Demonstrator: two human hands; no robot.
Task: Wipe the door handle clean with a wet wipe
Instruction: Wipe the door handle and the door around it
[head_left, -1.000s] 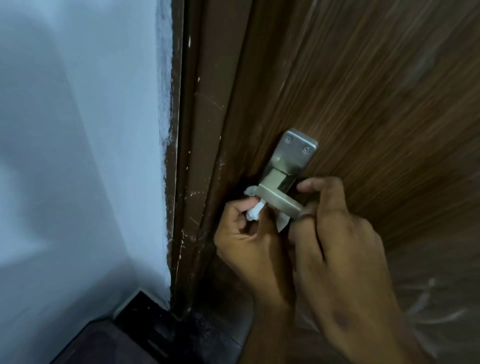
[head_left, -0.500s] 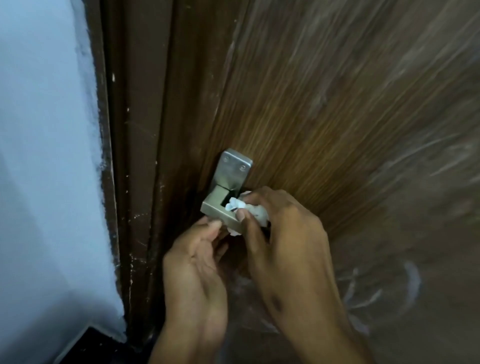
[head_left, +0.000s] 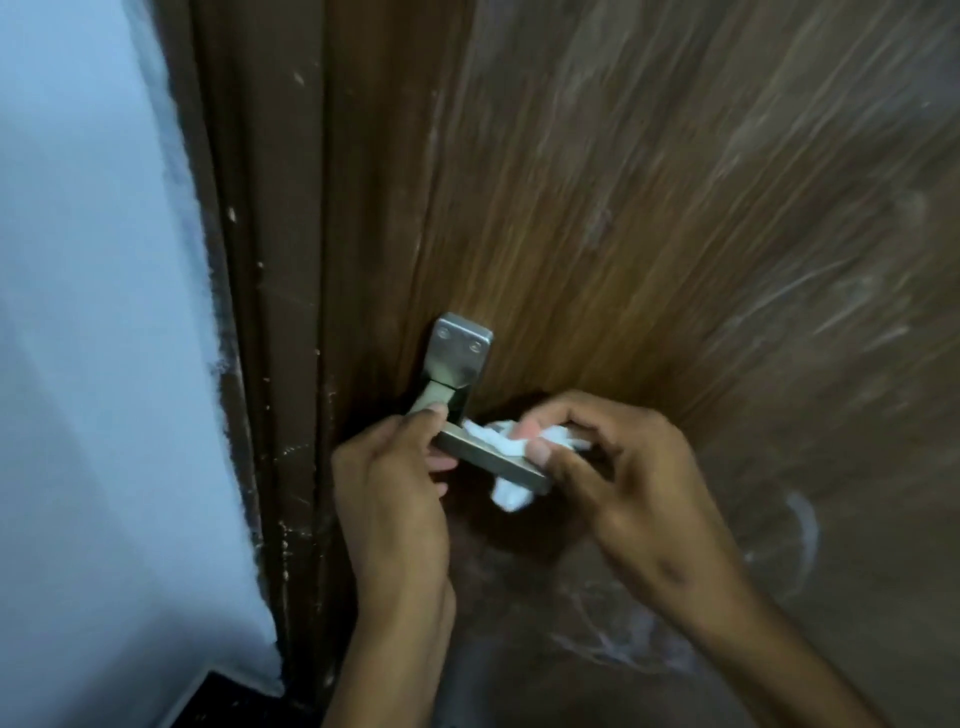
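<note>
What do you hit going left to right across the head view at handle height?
Pale blue painted wall → dark brown wooden door frame → left hand → brushed metal lever door handle → crumpled white wet wipe → right hand → streaked brown wood-grain door.

The lever of the door handle (head_left: 485, 457) is covered at its inner end by the left hand (head_left: 395, 499) and at its outer end by the right hand (head_left: 623, 478). Part of the wet wipe (head_left: 506, 467) is hidden behind the lever and inside the right hand's fingers. Both forearms are cut off by the bottom edge. The door (head_left: 675, 208) surface is blurred.
</note>
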